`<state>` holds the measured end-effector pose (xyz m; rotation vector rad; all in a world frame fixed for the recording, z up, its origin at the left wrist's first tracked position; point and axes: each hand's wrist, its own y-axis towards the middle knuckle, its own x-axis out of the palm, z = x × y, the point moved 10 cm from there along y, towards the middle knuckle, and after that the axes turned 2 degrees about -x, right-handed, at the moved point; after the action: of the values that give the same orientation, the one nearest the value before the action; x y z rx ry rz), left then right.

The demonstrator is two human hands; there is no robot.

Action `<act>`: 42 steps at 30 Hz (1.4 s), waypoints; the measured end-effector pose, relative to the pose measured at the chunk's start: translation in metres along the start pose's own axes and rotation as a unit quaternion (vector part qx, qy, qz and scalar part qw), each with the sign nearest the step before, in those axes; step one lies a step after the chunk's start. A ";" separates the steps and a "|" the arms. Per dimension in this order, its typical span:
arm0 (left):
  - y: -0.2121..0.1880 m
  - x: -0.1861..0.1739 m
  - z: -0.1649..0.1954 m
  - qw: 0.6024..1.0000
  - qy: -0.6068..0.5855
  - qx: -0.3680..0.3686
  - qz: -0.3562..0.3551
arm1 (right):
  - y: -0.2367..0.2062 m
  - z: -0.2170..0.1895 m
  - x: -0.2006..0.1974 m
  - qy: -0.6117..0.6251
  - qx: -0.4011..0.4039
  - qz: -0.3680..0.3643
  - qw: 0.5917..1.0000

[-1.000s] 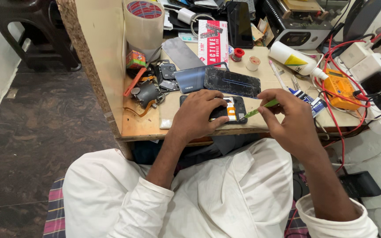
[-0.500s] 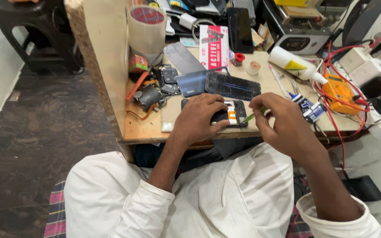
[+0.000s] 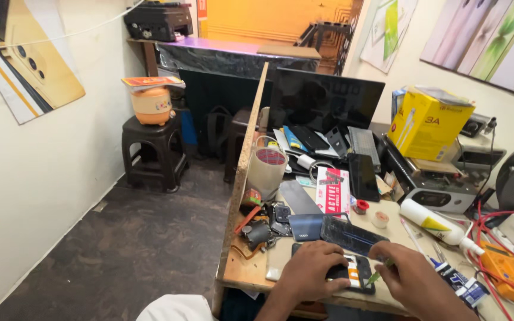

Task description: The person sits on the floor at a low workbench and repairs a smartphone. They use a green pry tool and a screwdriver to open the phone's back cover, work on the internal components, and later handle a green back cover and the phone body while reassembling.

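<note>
Left hand (image 3: 312,274) lies on the opened phone (image 3: 352,274), fingers curled over its left end, pinning it to the surface (image 3: 251,270); right hand (image 3: 414,284) pinches a green tool (image 3: 381,273), tip at the phone's right edge; dark back cover (image 3: 352,235) just behind; white bottle (image 3: 432,223) well apart, right.

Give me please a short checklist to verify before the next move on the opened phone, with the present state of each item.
1. Left hand steadies the opened phone: ok.
2. Right hand holds the green tool: ok.
3. Tool tip on the right spot inside the phone: cannot tell.
4. Phone lies flat on the workbench: ok.
5. Room around the phone: not ok, the dark phone panel lies right behind it.
</note>
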<state>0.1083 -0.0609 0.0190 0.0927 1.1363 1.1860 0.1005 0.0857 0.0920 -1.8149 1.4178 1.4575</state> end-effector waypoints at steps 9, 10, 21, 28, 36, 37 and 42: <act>-0.001 -0.006 0.000 0.998 0.015 0.029 0.052 | -0.005 -0.011 -0.012 0.046 0.019 0.039 0.998; -0.003 -0.004 0.004 0.997 0.014 0.035 0.066 | -0.012 -0.016 -0.011 0.051 -0.007 0.030 0.998; -0.001 -0.002 0.019 1.000 0.014 0.009 0.015 | -0.061 0.003 -0.031 0.083 0.025 0.092 0.992; 0.000 0.000 0.020 1.000 0.017 -0.006 0.007 | -0.114 0.058 0.000 0.263 0.148 0.209 0.930; 0.001 0.003 0.017 1.000 0.022 -0.009 0.010 | -0.141 0.060 0.027 0.184 0.157 0.245 0.939; 0.001 0.003 0.017 1.000 0.020 -0.011 0.012 | -0.143 0.059 0.029 0.182 0.159 0.242 0.940; 0.001 0.003 0.016 1.000 0.019 -0.012 0.012 | -0.148 0.066 0.039 0.219 0.206 0.235 0.924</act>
<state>0.1190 -0.0504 0.0252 0.0646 1.1563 1.2267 0.1972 0.1799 -0.0066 -1.6490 2.3079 0.8463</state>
